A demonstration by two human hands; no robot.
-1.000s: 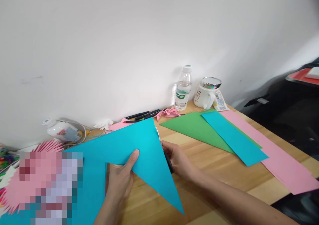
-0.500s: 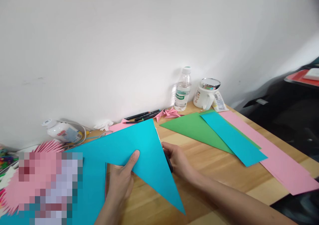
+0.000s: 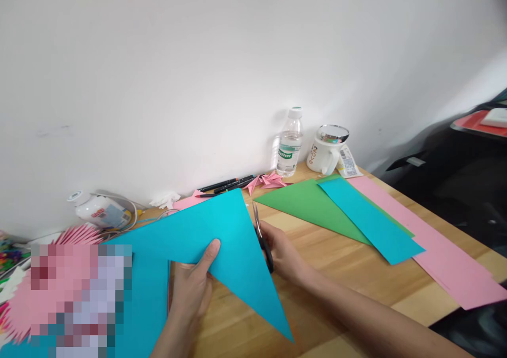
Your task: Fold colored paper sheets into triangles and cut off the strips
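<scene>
My left hand (image 3: 198, 281) grips a blue triangular sheet of paper (image 3: 233, 247), thumb on top and fingers beneath. The sheet is raised over the wooden table, one corner pointing down toward me. Along its right edge, my right hand (image 3: 282, 252) is closed around black-handled scissors (image 3: 266, 247). Their metal blades point away from me and show just to the right of the paper's edge. A green triangular sheet (image 3: 309, 205) lies to the right, with a blue strip (image 3: 368, 220) over part of it.
Pink strips (image 3: 443, 263) lie at the table's (image 3: 317, 316) right edge. A water bottle (image 3: 290, 144), a white mug (image 3: 322, 154), black pens (image 3: 227, 185) and folded pink paper (image 3: 269, 181) line the wall. A white bottle (image 3: 99, 210) leans at left beside cables.
The scissors have come out from behind the blue sheet's right edge, so their blades now show. My left hand and the sheet have shifted only slightly left.
</scene>
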